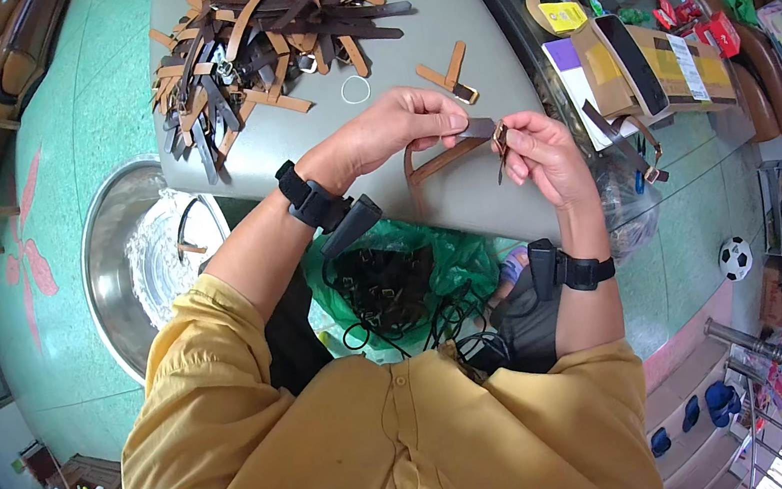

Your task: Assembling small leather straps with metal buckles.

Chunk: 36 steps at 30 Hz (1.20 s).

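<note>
Above the grey tabletop (439,25), my left hand (404,126) pinches a leather strap (479,129) between thumb and fingers. My right hand (544,151) grips the strap's other end, where a small dark piece sticks out below the fingertips; its details are too small to tell. A brown length of strap hangs in a bend under both hands. Beyond them lies a tan strap piece with a gold-coloured buckle (464,93), apart from the hands. A large tangled pile of brown and black leather straps (278,29) covers the table's far left, with a white ring (355,90) beside it.
Between my knees sits a green plastic bag (467,248) holding dark buckled straps. A metal basin (103,277) stands to the left. At right are a cardboard box (699,72), a phone (631,57), a tape roll (540,12) and another dark strap (612,130).
</note>
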Tool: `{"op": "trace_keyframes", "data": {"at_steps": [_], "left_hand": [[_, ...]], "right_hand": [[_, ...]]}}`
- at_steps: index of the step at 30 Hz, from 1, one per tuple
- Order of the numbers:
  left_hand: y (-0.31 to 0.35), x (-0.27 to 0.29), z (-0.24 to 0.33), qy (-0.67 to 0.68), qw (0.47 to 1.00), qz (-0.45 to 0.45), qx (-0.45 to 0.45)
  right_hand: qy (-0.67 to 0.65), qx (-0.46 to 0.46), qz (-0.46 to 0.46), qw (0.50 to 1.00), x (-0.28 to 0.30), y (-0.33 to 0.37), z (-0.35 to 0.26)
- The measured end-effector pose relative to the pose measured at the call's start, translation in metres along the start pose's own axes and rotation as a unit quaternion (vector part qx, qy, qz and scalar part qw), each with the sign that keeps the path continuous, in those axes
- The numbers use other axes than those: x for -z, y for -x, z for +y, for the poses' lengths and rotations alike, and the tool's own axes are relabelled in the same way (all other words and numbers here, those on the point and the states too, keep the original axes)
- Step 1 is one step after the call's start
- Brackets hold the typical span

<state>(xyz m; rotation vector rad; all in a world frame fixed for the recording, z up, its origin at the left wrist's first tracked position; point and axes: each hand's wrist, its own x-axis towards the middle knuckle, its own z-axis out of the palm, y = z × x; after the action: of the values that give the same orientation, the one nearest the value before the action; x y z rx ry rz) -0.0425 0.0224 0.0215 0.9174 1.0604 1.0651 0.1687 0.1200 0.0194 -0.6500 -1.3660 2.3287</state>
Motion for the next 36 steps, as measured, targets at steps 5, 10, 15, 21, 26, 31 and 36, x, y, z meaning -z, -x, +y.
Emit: {"op": "trace_keyframes", "data": {"at_steps": [5,10,15,21,26,31,36], "left_hand": [[0.002,-0.006,-0.001,0.054,0.997,-0.048,0.033],[0.001,0.005,0.001,0.091,0.993,-0.063,0.037],[0.003,0.001,-0.001,0.074,0.994,-0.059,0.051],[0.001,0.005,-0.004,0.076,0.993,-0.066,0.063],[0.002,0.001,-0.004,0.095,0.991,-0.07,0.066],[0.001,-0.001,-0.007,0.065,0.99,-0.094,0.079],[0.001,-0.004,-0.008,0.101,0.988,-0.087,0.075]], "right_hand": [[0.008,-0.018,-0.033,0.999,-0.005,-0.001,0.002],[0.002,-0.019,-0.036,0.999,-0.002,0.001,0.002],[0.005,-0.016,-0.035,0.999,-0.004,-0.001,0.007],[-0.007,-0.01,-0.043,0.999,-0.002,0.001,0.004],[-0.003,-0.018,-0.039,0.999,-0.007,0.002,0.002],[0.024,-0.046,-0.044,0.998,-0.008,0.003,-0.003],[0.027,-0.052,-0.045,0.997,-0.007,0.005,-0.002]]}}
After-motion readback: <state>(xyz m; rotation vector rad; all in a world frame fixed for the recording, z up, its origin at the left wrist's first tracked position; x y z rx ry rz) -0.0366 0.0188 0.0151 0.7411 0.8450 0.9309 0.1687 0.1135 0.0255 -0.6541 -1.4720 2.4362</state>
